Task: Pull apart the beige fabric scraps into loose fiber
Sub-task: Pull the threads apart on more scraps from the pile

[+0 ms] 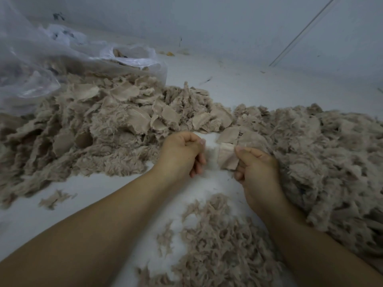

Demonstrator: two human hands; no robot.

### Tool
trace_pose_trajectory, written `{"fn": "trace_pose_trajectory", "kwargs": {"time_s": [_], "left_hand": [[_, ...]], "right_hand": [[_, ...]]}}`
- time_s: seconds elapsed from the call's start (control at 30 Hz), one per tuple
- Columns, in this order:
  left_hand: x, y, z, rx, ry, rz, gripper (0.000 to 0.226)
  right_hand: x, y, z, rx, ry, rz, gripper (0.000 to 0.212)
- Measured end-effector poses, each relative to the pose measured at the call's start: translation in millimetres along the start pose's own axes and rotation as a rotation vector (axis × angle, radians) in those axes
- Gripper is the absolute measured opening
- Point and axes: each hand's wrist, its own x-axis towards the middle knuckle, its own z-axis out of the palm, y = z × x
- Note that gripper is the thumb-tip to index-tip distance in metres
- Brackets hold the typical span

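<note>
My right hand [257, 164] pinches a small beige fabric scrap [227, 155] between thumb and fingers, just above the white floor. My left hand [182, 151] is a closed fist a short way to the left of the scrap; thin blurred fibers seem to stretch between it and the scrap. A big heap of beige fabric scraps [107, 123] lies to the left and behind the hands. Loose beige fiber [323, 154] is piled on the right, and more fiber [219, 241] lies between my forearms.
A clear plastic bag [132, 56] holding more scraps lies at the back left, partly over the heap. The white floor [238, 83] runs back to a pale wall. A small tuft of fiber [55, 198] lies alone at the left front.
</note>
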Motion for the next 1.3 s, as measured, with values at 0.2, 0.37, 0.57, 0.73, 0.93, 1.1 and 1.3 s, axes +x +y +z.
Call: {"fn": "trace_pose_trajectory", "kwargs": {"time_s": [0.2,0.37,0.57,0.73,0.93,1.1,1.3], "left_hand": [[-8.2,18.1,-12.4,0.238,-0.598,-0.235,0.036],[-5.3,9.8,5.1,0.238,-0.287,-0.182,0.033],[-5.6,9.5,1.7,0.276,-0.219,-0.113,0.044],[4.8,19.5,-15.0,0.456,0.136,0.041,0.042],[-7.5,20.7,-9.0,1.538,0.222,0.494,0.025],[2.0,12.2,26.1,1.499,-0.103,0.603,0.007],[28.4,-1.2,30.9,1.5,-0.233,0.419,0.033]], "right_hand": [[-0.7,3.3,-0.4,-0.082,-0.027,-0.026,0.032],[-2.3,3.5,1.2,-0.111,-0.097,-0.033,0.026],[-1.7,3.5,2.0,-0.143,-0.035,-0.047,0.03],[3.4,3.6,0.4,-0.102,0.066,0.021,0.037],[7.3,6.8,2.2,-0.099,0.064,0.044,0.018],[8.5,7.3,2.1,-0.11,0.047,0.047,0.022],[8.4,7.0,1.7,-0.119,0.042,0.042,0.019]]}}
